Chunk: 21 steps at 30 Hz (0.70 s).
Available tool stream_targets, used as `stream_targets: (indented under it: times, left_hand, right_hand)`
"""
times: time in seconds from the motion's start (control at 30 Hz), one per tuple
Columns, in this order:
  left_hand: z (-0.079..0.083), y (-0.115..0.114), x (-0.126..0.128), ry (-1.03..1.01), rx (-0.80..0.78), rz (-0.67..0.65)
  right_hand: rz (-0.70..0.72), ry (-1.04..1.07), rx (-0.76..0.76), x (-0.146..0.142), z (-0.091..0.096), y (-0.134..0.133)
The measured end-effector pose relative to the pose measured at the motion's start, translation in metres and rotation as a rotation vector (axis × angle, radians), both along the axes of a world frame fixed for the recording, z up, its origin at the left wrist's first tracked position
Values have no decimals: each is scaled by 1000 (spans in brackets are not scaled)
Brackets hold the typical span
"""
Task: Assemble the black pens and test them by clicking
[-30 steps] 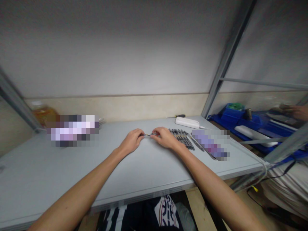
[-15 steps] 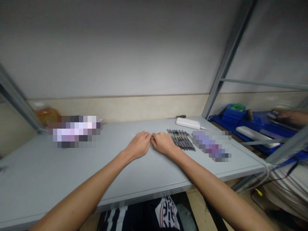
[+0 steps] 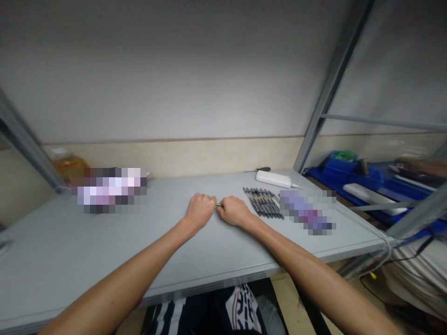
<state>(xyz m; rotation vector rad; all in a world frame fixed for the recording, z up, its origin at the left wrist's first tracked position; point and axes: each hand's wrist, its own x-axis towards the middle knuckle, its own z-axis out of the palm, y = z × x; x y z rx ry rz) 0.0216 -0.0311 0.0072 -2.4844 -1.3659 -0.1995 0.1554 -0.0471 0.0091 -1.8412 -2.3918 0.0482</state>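
Observation:
Both my hands rest on the grey table [image 3: 104,251], side by side near its middle. My left hand [image 3: 200,210] is curled into a fist, and my right hand [image 3: 233,211] is curled the same way. Between the two fists a short piece of a thin grey pen [image 3: 218,204] shows; each hand grips one end of it. Just right of my right hand lies a row of several dark pens [image 3: 263,202], laid parallel on the tabletop.
A white flat device [image 3: 273,177] and a small screwdriver [image 3: 260,169] lie at the back right. A bottle of amber liquid [image 3: 66,166] stands at the back left. Blue bins [image 3: 344,167] fill the neighbouring bench, where another person's hand [image 3: 424,165] works. A metal post [image 3: 324,93] rises right.
My hands have drawn together along the pen and closed from a fingertip pinch into fists, shifting slightly nearer to me. Less of the pen shows between them.

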Motion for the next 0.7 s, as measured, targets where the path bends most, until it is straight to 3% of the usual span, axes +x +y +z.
stream_targets:
  times: [0.27,0.5,0.57,0.7]
  left_hand:
    - [2,-1,4,-23,-74,140]
    - [-5,0,1,-134,-148,169]
    - [-4,0,-2,-195,-116,100]
    - [3,2,-12,-304,35,-210]
  right_hand:
    - [6,-118,101,-1,0,-4]
    - [14,-155,156,-3,4,-5]
    - [-6,-154,164,-1,4,-3]
    - [-82,-136,172,10,7,2]
